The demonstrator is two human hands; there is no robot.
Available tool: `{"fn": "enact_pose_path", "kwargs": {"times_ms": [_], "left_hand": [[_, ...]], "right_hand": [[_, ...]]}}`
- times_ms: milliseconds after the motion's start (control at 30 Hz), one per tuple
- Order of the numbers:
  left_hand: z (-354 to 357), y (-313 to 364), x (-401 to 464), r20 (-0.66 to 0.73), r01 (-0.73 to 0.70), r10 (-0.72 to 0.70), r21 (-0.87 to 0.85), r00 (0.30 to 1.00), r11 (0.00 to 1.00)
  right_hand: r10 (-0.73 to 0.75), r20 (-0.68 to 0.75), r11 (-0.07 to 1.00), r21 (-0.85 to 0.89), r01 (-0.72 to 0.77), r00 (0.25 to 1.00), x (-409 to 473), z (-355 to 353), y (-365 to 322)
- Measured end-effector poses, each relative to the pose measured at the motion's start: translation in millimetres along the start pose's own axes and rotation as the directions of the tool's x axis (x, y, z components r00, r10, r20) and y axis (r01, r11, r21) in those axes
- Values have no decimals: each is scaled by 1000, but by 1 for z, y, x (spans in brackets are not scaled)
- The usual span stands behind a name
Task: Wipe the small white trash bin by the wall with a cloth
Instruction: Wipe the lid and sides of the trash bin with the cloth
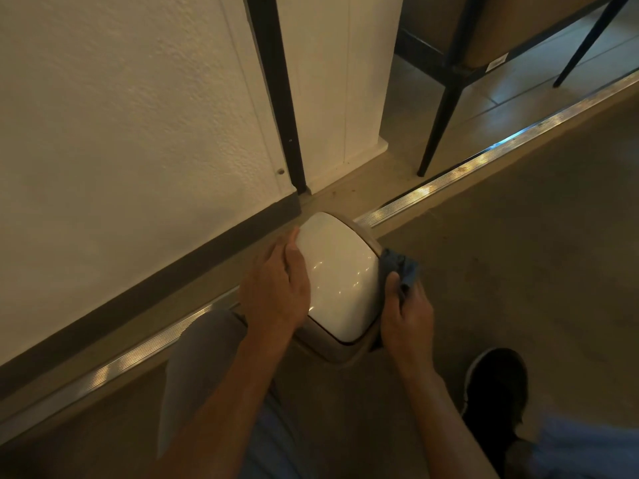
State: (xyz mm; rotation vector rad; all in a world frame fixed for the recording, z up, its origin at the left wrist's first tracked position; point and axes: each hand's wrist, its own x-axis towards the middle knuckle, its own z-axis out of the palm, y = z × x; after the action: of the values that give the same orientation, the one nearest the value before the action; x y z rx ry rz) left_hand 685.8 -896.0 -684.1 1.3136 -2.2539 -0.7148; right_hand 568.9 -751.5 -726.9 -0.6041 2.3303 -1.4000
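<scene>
Right hand [406, 314] is gripping a crumpled blue cloth [401, 269] against the small glossy white plastic bin [337, 274] standing near the wall; left hand [276, 288] is bracing it, fingers spread flat. Firm, overlapping strokes would serve best.

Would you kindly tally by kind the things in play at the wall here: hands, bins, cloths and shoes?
Hands: 2, left hand flat on the lid, right hand gripping the cloth
White trash bin: 1
Blue cloth: 1
Dark shoe: 1
Total: 5
</scene>
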Motion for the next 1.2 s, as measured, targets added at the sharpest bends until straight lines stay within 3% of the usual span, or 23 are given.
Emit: {"fn": "enact_pose_path", "kwargs": {"times_ms": [100, 200, 333, 433, 500, 600, 733, 867, 1000, 1133, 1200], "left_hand": [[-2, 2, -1, 13, -18, 18, 0, 1000, 1000], [-2, 2, -1, 16, -12, 12, 3, 1000, 1000], [0, 3, -2, -21, -8, 9, 39, 1000, 999], [0, 6, -1, -50, 15, -14, 18, 999, 1000], [0, 5, -1, -56, 21, -21, 3, 998, 1000], [0, 3, -1, -30, 17, -17, -3, 999, 1000], [-1, 5, -2, -26, 13, -12, 28, 1000, 1000], [-2, 7, -2, -17, 10, -10, 10, 1000, 1000], [-4, 7, -3, -14, 4, -4, 14, 1000, 1000], [-5, 7, -3, 11, 3, -3, 12, 1000, 1000], [-5, 6, -4, 20, -7, 8, -14, 1000, 1000]], "right_hand": [[13, 43, 1000, -15, -13, 999, 19, 1, -17], [-11, 223, 1000, 19, 7, 975, 54, -1, -53], [-31, 496, 989, -113, 100, 868, 98, 9, -105], [-76, 572, 938, -236, 252, 817, 106, 25, -124], [-155, 549, 905, -255, 341, 821, 97, 27, -116], [-285, 384, 915, -162, 368, 878, 61, 17, -80], [-139, 78, 988, -58, 144, 987, 8, 13, -13], [43, -108, 989, 144, -28, 993, -12, 20, 5], [62, -98, 993, 104, -52, 993, -50, 35, 2], [-185, -25, 974, -133, 180, 982, -87, 44, 16], [-174, 5, 962, -214, 171, 985, -78, 48, 10]]}}
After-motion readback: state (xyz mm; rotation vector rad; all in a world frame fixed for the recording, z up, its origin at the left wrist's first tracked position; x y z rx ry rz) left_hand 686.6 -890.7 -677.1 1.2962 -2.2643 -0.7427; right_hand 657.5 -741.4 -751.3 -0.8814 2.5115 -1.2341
